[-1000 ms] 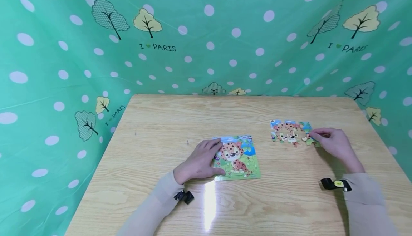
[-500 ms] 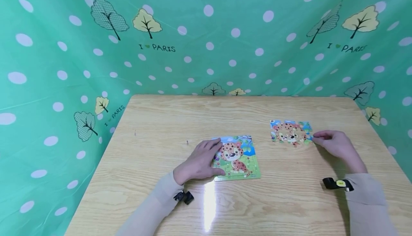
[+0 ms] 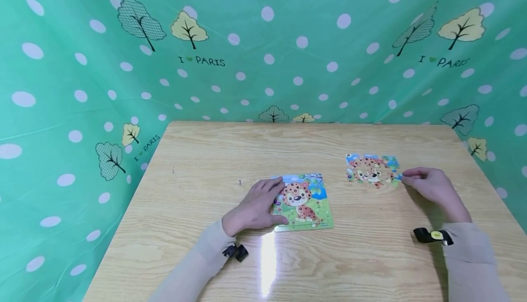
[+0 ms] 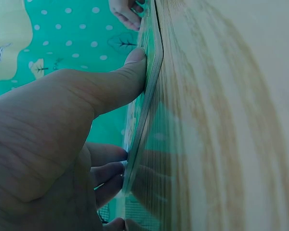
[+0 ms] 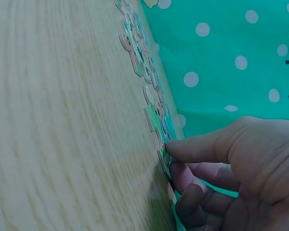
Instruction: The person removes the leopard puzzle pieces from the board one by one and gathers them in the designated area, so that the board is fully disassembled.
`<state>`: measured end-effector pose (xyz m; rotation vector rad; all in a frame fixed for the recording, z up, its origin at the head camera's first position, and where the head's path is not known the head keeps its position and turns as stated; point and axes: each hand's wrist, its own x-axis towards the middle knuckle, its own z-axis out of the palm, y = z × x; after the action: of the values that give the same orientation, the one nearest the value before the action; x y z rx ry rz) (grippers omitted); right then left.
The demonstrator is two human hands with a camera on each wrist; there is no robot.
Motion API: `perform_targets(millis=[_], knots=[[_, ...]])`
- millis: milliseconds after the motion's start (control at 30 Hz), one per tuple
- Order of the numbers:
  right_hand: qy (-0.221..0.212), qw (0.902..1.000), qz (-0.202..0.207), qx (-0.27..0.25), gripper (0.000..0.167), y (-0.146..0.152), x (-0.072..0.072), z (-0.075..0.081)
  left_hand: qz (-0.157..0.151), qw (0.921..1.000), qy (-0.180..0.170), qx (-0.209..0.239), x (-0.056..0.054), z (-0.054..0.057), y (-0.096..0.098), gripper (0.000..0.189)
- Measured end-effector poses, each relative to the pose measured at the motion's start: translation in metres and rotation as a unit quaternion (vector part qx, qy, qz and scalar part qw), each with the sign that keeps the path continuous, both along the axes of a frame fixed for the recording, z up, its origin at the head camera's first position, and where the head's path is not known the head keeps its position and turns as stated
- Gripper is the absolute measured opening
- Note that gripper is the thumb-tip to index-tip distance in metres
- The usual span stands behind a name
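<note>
A square picture board (image 3: 304, 201) with a spotted leopard cub on it lies in the middle of the table. My left hand (image 3: 257, 203) rests on the board's left side, fingers spread; its thumb (image 4: 127, 79) lies by the board's edge in the left wrist view. Farther right lies a group of jigsaw pieces (image 3: 370, 169) showing a similar leopard face, partly joined. At that group's right edge my right hand (image 3: 428, 184) pinches a green and blue jigsaw piece (image 5: 164, 156) between thumb and fingers, low at the tabletop. The fingers partly cover that piece.
The light wood table (image 3: 206, 155) carries a bright glare strip in front of the board. A tiny dark bit (image 3: 240, 182) lies left of the board. Green dotted cloth (image 3: 267, 64) hangs behind the table and at its sides.
My right hand has shifted slightly right, and the green and blue piece now lies lower against the group's right edge. My left hand and the board have stayed still.
</note>
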<state>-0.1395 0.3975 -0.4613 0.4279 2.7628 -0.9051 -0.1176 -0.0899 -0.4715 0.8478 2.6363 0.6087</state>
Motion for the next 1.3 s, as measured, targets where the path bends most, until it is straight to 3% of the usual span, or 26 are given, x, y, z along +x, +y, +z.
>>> perform_targets(millis=[200, 400, 667, 833, 1167, 1300], knots=[[0.012, 0.9999, -0.011, 0.004, 0.054, -0.001, 0.0, 0.001, 0.0, 1.0, 0.003, -0.002, 0.0, 0.0, 0.0, 0.103], [0.079, 0.9968, -0.009, 0.004, 0.06, -0.008, 0.002, 0.012, 0.001, 1.0, 0.004, -0.003, 0.0, 0.002, -0.001, 0.103], [0.131, 0.9906, 0.039, -0.011, 0.055, -0.043, -0.001, 0.018, 0.002, 1.0, 0.005, -0.003, 0.0, 0.002, -0.001, 0.103], [0.151, 0.9832, 0.101, -0.02, 0.048, -0.064, -0.003, 0.015, 0.002, 1.0, 0.002, -0.002, 0.001, 0.001, 0.001, 0.103], [0.173, 0.9703, 0.165, -0.036, 0.031, -0.099, -0.001, 0.01, -0.003, 1.0, 0.002, -0.003, 0.001, 0.002, 0.0, 0.102], [0.152, 0.9688, 0.188, -0.053, 0.029, -0.12, 0.004, 0.012, -0.002, 1.0, 0.003, -0.001, 0.001, 0.002, -0.001, 0.102]])
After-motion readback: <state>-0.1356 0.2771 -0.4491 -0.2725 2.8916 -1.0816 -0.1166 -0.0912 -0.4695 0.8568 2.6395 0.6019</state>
